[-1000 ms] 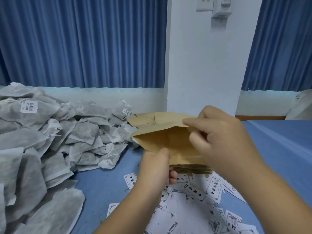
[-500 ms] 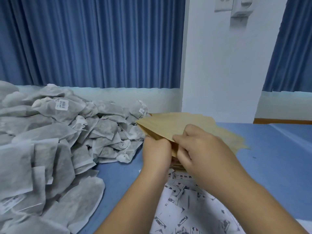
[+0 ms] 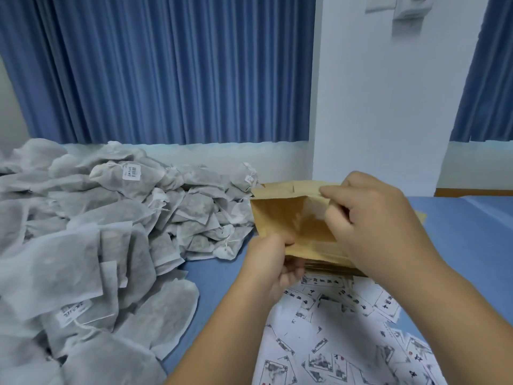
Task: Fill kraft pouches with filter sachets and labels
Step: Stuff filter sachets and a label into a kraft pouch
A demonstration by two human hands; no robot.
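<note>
A brown kraft pouch [image 3: 288, 218] is held above a stack of flat kraft pouches [image 3: 330, 269]. My left hand [image 3: 273, 262] grips its lower left edge. My right hand [image 3: 372, 218] pinches the upper right rim of the pouch, pulling its mouth apart so the inside shows. A big heap of grey-white filter sachets [image 3: 111, 240] covers the table's left side. White printed labels [image 3: 341, 329] lie scattered near the front, under my forearms.
The table has a blue cover [image 3: 466, 245]. Blue curtains [image 3: 172, 68] hang behind, and a white pillar [image 3: 383, 107] stands at the back right with wall fittings on it. A strip of blue cover shows between the sachets and the labels.
The pouch, flat and tilted half a second ago, now hangs upright with its mouth pulled open. My right hand has shifted up and right to the rim. The camera has dipped lower.
</note>
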